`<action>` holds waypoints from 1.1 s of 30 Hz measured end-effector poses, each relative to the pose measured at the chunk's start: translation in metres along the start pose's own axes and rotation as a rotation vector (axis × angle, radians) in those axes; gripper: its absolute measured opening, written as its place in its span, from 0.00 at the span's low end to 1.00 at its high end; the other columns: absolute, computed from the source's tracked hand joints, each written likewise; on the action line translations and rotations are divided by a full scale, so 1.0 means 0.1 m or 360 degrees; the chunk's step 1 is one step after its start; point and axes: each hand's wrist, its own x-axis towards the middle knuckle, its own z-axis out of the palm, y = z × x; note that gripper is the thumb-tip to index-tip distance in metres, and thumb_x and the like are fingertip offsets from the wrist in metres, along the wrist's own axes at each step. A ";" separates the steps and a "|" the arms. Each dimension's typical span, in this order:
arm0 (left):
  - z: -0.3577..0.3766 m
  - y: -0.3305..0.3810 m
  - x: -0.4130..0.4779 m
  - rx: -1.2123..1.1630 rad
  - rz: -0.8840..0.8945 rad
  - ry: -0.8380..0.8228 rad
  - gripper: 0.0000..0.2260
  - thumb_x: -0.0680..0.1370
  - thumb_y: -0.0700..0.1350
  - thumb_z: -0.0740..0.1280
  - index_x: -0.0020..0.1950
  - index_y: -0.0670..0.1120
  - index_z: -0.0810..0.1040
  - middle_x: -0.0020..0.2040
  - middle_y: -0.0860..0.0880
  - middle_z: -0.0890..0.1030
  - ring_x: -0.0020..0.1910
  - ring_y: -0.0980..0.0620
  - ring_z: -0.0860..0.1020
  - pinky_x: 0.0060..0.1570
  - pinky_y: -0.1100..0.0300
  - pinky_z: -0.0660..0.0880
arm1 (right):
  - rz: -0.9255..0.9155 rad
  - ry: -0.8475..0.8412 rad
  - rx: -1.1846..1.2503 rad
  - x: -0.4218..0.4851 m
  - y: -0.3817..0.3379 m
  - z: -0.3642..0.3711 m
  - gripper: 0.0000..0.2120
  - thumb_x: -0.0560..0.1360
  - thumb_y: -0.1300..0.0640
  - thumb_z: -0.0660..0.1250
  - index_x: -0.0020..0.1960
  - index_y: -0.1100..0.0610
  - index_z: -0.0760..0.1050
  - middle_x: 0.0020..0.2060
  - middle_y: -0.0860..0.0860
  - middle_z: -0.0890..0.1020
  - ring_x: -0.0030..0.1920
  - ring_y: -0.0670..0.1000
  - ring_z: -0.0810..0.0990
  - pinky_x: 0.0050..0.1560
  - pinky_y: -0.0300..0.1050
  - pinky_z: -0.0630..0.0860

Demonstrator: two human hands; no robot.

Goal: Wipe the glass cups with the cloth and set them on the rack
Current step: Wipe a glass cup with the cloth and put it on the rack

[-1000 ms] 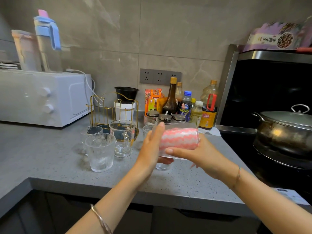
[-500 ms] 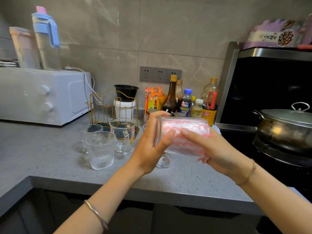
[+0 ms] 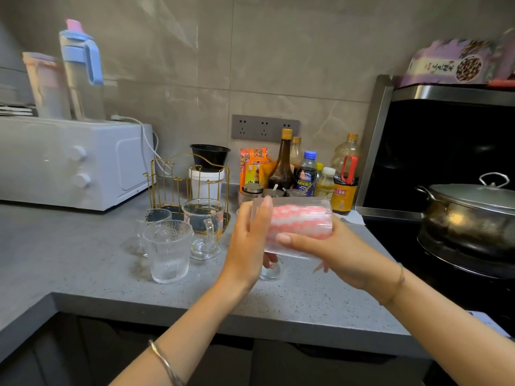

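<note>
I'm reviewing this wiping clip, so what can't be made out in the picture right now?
Head view:
- Small glass: mostly hidden behind the left hand.
- Right hand fingers: hidden behind the glass cup and cloth.
- Pot: cut off by right edge.
- Bottle labels: too small to read.

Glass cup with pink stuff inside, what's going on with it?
A person is wiping it. The glass cup lies sideways above the counter, the left grip on one end, the right grip on the other, with the pink-and-white cloth stuffed inside. Other glass cups stand by the gold rack.
</note>
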 end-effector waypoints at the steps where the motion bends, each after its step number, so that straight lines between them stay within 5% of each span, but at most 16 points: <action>1: -0.01 -0.02 -0.01 0.0040 0.0125 -0.0014 0.26 0.73 0.69 0.59 0.57 0.49 0.74 0.48 0.49 0.81 0.47 0.52 0.81 0.46 0.61 0.76 | 0.0069 -0.0003 0.0081 0.00 -0.01 -0.01 0.14 0.67 0.57 0.71 0.52 0.50 0.79 0.45 0.46 0.86 0.45 0.44 0.84 0.37 0.30 0.77; 5: -0.07 -0.04 0.00 0.0268 0.0595 -0.0122 0.24 0.72 0.73 0.57 0.58 0.56 0.69 0.50 0.58 0.76 0.50 0.53 0.79 0.44 0.60 0.78 | 0.0239 0.0010 0.0535 0.00 -0.11 -0.07 0.07 0.66 0.56 0.68 0.39 0.57 0.84 0.38 0.53 0.86 0.37 0.49 0.86 0.35 0.38 0.81; 9: -0.12 -0.06 0.06 0.0300 0.0777 -0.0229 0.25 0.75 0.71 0.56 0.64 0.56 0.64 0.58 0.60 0.70 0.58 0.53 0.76 0.55 0.58 0.77 | 0.0171 0.0012 0.0431 -0.03 -0.19 -0.09 0.09 0.67 0.56 0.67 0.47 0.54 0.78 0.38 0.50 0.86 0.38 0.47 0.85 0.34 0.37 0.81; 12: -0.09 -0.01 0.06 0.0252 0.0505 -0.0305 0.27 0.71 0.75 0.55 0.65 0.64 0.63 0.64 0.57 0.69 0.63 0.50 0.74 0.53 0.53 0.77 | 0.0118 0.0072 0.0210 -0.04 -0.18 -0.09 0.06 0.70 0.54 0.66 0.47 0.50 0.77 0.36 0.46 0.86 0.35 0.43 0.84 0.29 0.36 0.76; 15: -0.04 0.06 0.04 0.0145 0.0016 -0.0314 0.33 0.69 0.77 0.54 0.67 0.61 0.63 0.66 0.57 0.70 0.58 0.50 0.76 0.33 0.65 0.75 | -0.0019 0.0110 -0.0009 -0.07 -0.21 -0.06 0.07 0.75 0.58 0.65 0.45 0.46 0.73 0.31 0.35 0.83 0.32 0.34 0.80 0.25 0.27 0.70; 17: -0.03 0.13 0.02 0.0077 -0.0277 -0.0323 0.36 0.70 0.76 0.51 0.72 0.57 0.64 0.69 0.54 0.70 0.53 0.50 0.78 0.31 0.64 0.75 | -0.0105 0.0103 -0.0180 -0.09 -0.20 -0.03 0.11 0.76 0.60 0.65 0.41 0.46 0.68 0.26 0.28 0.77 0.31 0.27 0.76 0.27 0.23 0.69; 20: -0.02 0.15 0.01 -0.0093 -0.0449 -0.0228 0.27 0.77 0.69 0.50 0.63 0.54 0.74 0.56 0.49 0.80 0.43 0.49 0.80 0.34 0.61 0.74 | -0.0142 0.0066 -0.0356 -0.10 -0.16 0.03 0.13 0.75 0.60 0.67 0.40 0.45 0.67 0.26 0.28 0.78 0.34 0.24 0.75 0.32 0.22 0.70; 24: -0.02 0.02 0.01 0.0004 -0.0235 -0.0002 0.38 0.71 0.75 0.54 0.68 0.48 0.72 0.64 0.46 0.78 0.65 0.45 0.75 0.67 0.48 0.70 | -0.0079 0.0085 -0.0190 -0.05 -0.10 0.10 0.12 0.75 0.61 0.67 0.41 0.45 0.70 0.28 0.28 0.78 0.34 0.27 0.78 0.31 0.23 0.71; 28: -0.07 -0.07 -0.01 0.0128 0.0189 0.0057 0.23 0.72 0.71 0.56 0.50 0.53 0.74 0.39 0.52 0.74 0.43 0.46 0.76 0.48 0.42 0.74 | 0.0144 0.0069 0.0125 -0.03 -0.10 0.09 0.07 0.75 0.60 0.67 0.47 0.48 0.78 0.38 0.43 0.86 0.38 0.41 0.84 0.27 0.28 0.73; 30: -0.11 -0.10 -0.01 0.0220 0.0414 0.0018 0.23 0.73 0.72 0.55 0.52 0.55 0.72 0.43 0.53 0.77 0.46 0.48 0.78 0.50 0.42 0.76 | 0.0252 0.0024 0.0374 -0.01 -0.11 0.07 0.06 0.75 0.61 0.66 0.48 0.53 0.80 0.41 0.50 0.86 0.38 0.46 0.85 0.27 0.32 0.76; 33: -0.19 -0.13 0.00 0.0527 0.0747 -0.0099 0.28 0.74 0.73 0.52 0.61 0.54 0.68 0.55 0.65 0.74 0.55 0.56 0.77 0.54 0.57 0.76 | 0.0308 -0.0028 0.0588 0.02 -0.11 0.00 0.07 0.69 0.57 0.67 0.41 0.56 0.85 0.41 0.55 0.86 0.39 0.51 0.86 0.39 0.40 0.82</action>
